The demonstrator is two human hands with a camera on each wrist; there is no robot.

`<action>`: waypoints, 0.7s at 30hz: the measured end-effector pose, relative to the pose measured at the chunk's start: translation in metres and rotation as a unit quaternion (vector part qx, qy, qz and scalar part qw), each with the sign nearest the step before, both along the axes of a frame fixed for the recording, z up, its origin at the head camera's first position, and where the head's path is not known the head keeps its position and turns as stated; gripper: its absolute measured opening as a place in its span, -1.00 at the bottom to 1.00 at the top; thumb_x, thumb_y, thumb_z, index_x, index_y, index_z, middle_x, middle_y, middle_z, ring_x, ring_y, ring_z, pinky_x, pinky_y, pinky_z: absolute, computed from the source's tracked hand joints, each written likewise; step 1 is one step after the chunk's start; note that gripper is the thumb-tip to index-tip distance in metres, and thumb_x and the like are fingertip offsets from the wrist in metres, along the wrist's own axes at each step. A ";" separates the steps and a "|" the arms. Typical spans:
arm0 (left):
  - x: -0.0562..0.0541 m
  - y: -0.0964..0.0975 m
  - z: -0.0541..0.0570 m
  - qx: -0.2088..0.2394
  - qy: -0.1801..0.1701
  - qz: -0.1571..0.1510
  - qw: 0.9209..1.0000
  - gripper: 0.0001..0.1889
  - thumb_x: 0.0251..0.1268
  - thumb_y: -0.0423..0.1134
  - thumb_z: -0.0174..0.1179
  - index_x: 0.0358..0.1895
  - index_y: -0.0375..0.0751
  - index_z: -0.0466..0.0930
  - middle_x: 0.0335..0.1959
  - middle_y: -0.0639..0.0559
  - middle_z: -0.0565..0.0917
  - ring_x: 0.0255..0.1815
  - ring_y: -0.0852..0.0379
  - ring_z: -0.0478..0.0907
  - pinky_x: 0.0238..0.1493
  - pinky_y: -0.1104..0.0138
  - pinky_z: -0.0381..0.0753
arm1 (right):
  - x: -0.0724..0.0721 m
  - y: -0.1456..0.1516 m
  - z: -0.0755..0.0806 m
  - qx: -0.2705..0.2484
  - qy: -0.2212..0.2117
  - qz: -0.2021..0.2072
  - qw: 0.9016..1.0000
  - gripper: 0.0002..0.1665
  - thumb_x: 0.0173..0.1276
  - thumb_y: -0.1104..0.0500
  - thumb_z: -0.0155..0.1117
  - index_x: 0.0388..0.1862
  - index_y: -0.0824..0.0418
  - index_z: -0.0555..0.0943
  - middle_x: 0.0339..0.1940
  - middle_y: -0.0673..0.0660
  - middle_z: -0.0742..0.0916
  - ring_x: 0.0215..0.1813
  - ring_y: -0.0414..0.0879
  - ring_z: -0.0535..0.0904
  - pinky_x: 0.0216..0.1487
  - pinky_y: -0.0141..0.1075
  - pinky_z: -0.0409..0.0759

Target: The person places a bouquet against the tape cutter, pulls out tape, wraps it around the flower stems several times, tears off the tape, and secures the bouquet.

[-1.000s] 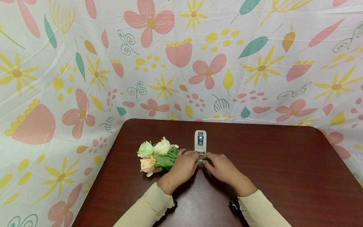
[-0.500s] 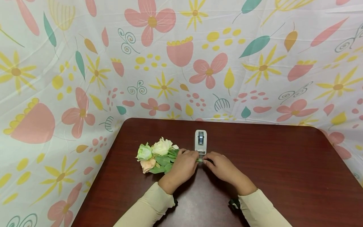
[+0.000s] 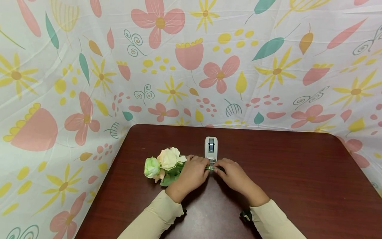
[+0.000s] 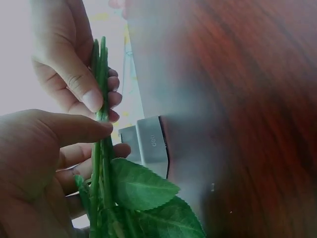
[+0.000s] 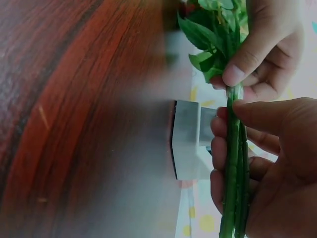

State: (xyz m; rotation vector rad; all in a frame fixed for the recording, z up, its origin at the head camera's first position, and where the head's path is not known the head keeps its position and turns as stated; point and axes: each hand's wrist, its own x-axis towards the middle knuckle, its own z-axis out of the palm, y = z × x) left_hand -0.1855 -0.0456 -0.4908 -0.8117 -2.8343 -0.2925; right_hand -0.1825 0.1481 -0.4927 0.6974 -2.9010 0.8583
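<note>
A bunch of flowers [image 3: 169, 159], with cream and pale green roses and a partly hidden peach one, lies sideways across the front of a tape dispenser [image 3: 211, 149]. My left hand [image 3: 192, 172] grips the green stems [image 4: 102, 163] just below the leaves. Close beside it, my right hand [image 3: 234, 176] pinches the same stems nearer their cut ends, thumb on one side and curled fingers on the other. Between the two thumbs a shiny clear band [image 5: 237, 92], apparently tape, lies on the stems. How far it wraps round is hidden.
The dark red wooden table [image 3: 286, 172] extends widely to the right of the hands. A white flower-printed cloth [image 3: 262, 79] hangs behind the table and along its left side. The dispenser stands right behind the fingertips.
The bunch has turned about its stems: the peach rose has rolled mostly out of sight and the cream one shows more. Both hands stay at nearly the same spot on the stems.
</note>
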 end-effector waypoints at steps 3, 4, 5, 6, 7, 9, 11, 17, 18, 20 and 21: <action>-0.001 -0.001 0.001 -0.011 -0.006 -0.001 1.000 -0.89 0.41 -0.06 0.27 -0.13 0.04 0.66 -0.17 0.16 0.73 -0.02 0.11 0.63 0.22 0.05 0.44 | 0.000 -0.001 -0.001 0.005 0.005 -0.005 1.000 -0.88 0.43 0.15 0.33 -0.09 0.07 0.70 -0.16 0.02 0.73 0.00 0.03 0.68 0.05 0.08 0.57; -0.001 -0.001 0.001 -0.015 -0.008 -0.001 1.000 -0.87 0.42 -0.06 0.26 -0.11 0.04 0.68 -0.15 0.16 0.73 -0.01 0.10 0.63 0.22 0.05 0.44 | 0.000 -0.001 -0.001 0.006 0.007 -0.007 1.000 -0.88 0.42 0.15 0.34 -0.09 0.07 0.70 -0.15 0.02 0.73 0.01 0.03 0.68 0.06 0.09 0.57; -0.001 -0.001 0.002 -0.020 -0.010 -0.001 1.000 -0.85 0.43 -0.05 0.26 -0.08 0.05 0.70 -0.12 0.16 0.74 0.00 0.10 0.62 0.22 0.05 0.44 | 0.000 -0.002 -0.001 0.007 0.009 -0.011 1.000 -0.88 0.41 0.16 0.35 -0.10 0.08 0.70 -0.15 0.03 0.73 0.01 0.04 0.68 0.07 0.09 0.56; -0.001 -0.001 0.002 -0.025 -0.010 -0.001 1.000 -0.83 0.43 -0.04 0.25 -0.05 0.05 0.71 -0.11 0.16 0.74 0.01 0.11 0.62 0.21 0.05 0.43 | 0.001 -0.002 -0.002 0.007 0.012 -0.016 1.000 -0.88 0.40 0.16 0.36 -0.11 0.08 0.70 -0.16 0.03 0.73 0.01 0.04 0.68 0.07 0.09 0.56; -0.001 -0.001 0.002 -0.028 -0.012 -0.001 1.000 -0.81 0.44 -0.03 0.24 -0.04 0.06 0.72 -0.09 0.16 0.74 0.02 0.10 0.61 0.21 0.05 0.43 | 0.001 -0.003 -0.003 0.008 0.015 -0.019 1.000 -0.88 0.39 0.17 0.37 -0.11 0.08 0.70 -0.16 0.03 0.73 0.01 0.04 0.67 0.07 0.09 0.56; -0.002 -0.002 0.003 -0.031 -0.014 -0.001 0.999 -0.80 0.45 -0.02 0.22 -0.01 0.07 0.73 -0.08 0.17 0.74 0.03 0.11 0.61 0.22 0.05 0.42 | 0.001 -0.004 -0.004 0.007 0.028 -0.025 0.999 -0.88 0.36 0.17 0.40 -0.13 0.09 0.70 -0.19 0.03 0.73 -0.02 0.04 0.67 0.05 0.08 0.56; -0.002 -0.002 0.003 -0.033 -0.011 0.000 0.999 -0.80 0.46 -0.02 0.21 -0.01 0.07 0.73 -0.09 0.17 0.75 0.04 0.11 0.61 0.24 0.05 0.42 | 0.002 -0.006 -0.005 0.003 0.042 -0.030 0.999 -0.87 0.34 0.18 0.42 -0.14 0.10 0.71 -0.19 0.04 0.73 -0.03 0.04 0.67 0.04 0.06 0.56; -0.003 -0.002 0.003 -0.034 0.002 0.007 0.999 -0.83 0.43 -0.02 0.24 -0.04 0.08 0.71 -0.12 0.18 0.75 0.04 0.12 0.61 0.27 0.06 0.40 | 0.002 -0.009 -0.010 -0.007 0.077 -0.037 0.996 -0.83 0.29 0.21 0.47 -0.15 0.12 0.71 -0.21 0.03 0.72 -0.07 0.01 0.65 0.00 -0.02 0.57; -0.004 -0.002 0.002 -0.034 0.002 0.008 0.999 -0.83 0.43 -0.02 0.25 -0.05 0.08 0.71 -0.12 0.18 0.76 0.03 0.12 0.60 0.27 0.06 0.40 | 0.002 -0.009 -0.010 -0.007 0.080 -0.038 0.996 -0.82 0.28 0.22 0.47 -0.15 0.12 0.71 -0.22 0.02 0.71 -0.08 -0.01 0.65 -0.01 -0.03 0.58; -0.005 -0.001 0.001 -0.033 0.004 0.009 0.999 -0.85 0.43 -0.02 0.25 -0.08 0.08 0.70 -0.12 0.18 0.77 0.02 0.12 0.61 0.27 0.05 0.40 | 0.002 -0.009 -0.011 -0.011 0.082 -0.040 0.996 -0.82 0.27 0.23 0.48 -0.15 0.12 0.70 -0.23 0.02 0.70 -0.09 -0.02 0.64 -0.01 -0.04 0.58; -0.006 -0.001 0.000 -0.033 0.006 0.009 0.999 -0.86 0.42 -0.02 0.26 -0.10 0.08 0.69 -0.13 0.18 0.77 0.02 0.13 0.61 0.26 0.05 0.40 | 0.002 -0.010 -0.012 -0.012 0.082 -0.041 0.996 -0.81 0.27 0.23 0.48 -0.15 0.12 0.70 -0.23 0.02 0.70 -0.09 -0.02 0.65 -0.01 -0.04 0.59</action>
